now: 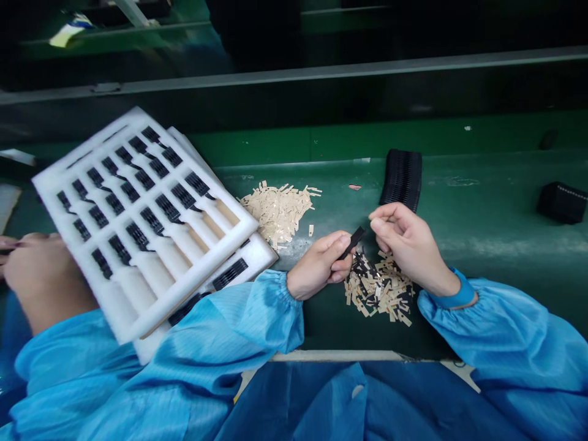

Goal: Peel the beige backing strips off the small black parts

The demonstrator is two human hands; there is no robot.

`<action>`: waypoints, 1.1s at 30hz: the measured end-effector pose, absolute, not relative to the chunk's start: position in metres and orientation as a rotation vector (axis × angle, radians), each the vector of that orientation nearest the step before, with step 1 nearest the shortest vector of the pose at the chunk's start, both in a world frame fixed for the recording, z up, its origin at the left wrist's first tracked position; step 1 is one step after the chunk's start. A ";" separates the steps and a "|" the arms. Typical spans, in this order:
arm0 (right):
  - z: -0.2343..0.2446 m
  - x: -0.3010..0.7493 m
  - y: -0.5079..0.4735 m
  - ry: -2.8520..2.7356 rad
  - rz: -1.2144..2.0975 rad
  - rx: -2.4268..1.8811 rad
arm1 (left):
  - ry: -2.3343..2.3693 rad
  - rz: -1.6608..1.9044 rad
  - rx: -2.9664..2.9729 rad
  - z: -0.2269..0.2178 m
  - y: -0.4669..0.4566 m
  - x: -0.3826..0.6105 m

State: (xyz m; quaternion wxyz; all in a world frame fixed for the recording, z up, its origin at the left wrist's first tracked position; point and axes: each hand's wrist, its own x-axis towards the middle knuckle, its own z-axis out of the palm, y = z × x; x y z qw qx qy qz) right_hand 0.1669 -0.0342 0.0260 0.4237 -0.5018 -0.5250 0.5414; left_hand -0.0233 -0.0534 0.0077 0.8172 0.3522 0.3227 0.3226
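a slim black strip is held in the left hand, gripped between thumb and curled fingers, tilted with its upper end free towards the right hand. the right hand is just beside it, thumb and forefinger pinched together; whether they hold a small piece i cannot tell. for handling like this, a firm grip low on the strip, leaving its end exposed, seems best, with the right fingertips brought in squarely and lightly so that nothing thin bends.

under the hands is a mixed heap of cream and black tabs; working right above it should keep reaches short. behind the right hand lies a ribbed black row of parts. to the left is a pile of cream tabs, then a white foam tray of black comb-like parts, overlapping a second tray. a black block sits far right on the green counter.
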 end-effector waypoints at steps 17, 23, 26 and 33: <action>0.015 0.157 -0.056 -1.146 1.801 -0.743 | 0.508 0.639 0.826 0.009 -0.060 -0.020; 0.020 0.156 -0.053 -1.043 1.909 -0.782 | 0.522 0.613 0.804 0.009 -0.061 -0.020; 0.017 0.155 -0.056 -1.257 1.671 -0.916 | 0.522 0.652 0.723 0.010 -0.062 -0.019; 0.016 0.154 -0.057 -1.683 1.237 -1.102 | 0.612 0.708 0.653 0.013 -0.062 -0.016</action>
